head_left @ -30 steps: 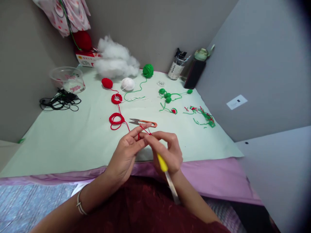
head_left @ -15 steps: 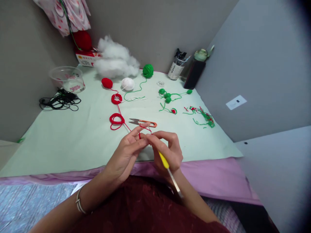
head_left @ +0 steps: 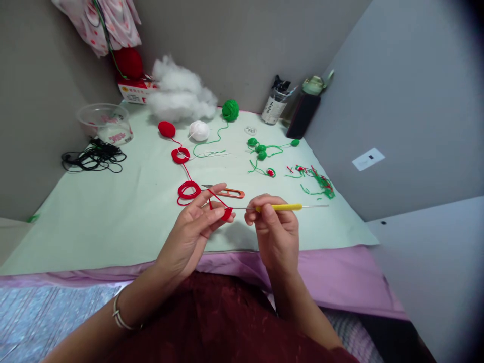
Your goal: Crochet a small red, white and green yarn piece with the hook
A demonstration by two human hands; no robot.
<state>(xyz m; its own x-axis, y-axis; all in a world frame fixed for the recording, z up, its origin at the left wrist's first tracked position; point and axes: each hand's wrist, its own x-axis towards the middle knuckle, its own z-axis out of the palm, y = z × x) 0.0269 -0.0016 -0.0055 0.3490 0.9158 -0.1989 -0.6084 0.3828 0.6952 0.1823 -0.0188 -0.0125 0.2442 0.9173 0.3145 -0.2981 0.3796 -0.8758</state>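
Left hand [head_left: 191,229] pinches a partly hidden red piece [head_left: 227,215]; right hand [head_left: 279,234] grips a yellow-handled hook [head_left: 287,207], tip unclear.

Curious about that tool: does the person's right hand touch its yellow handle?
Touching: the head view shows the right hand gripping the yellow handle, thumb over it.

Table [head_left: 113,222], pale green cover: red yarn coil [head_left: 189,196] just beside orange thread snips [head_left: 235,193]. Red yarn ball [head_left: 167,129], white yarn ball [head_left: 199,131] before fluffy stuffing [head_left: 181,96]. Black cord [head_left: 94,156] tangled, left side.
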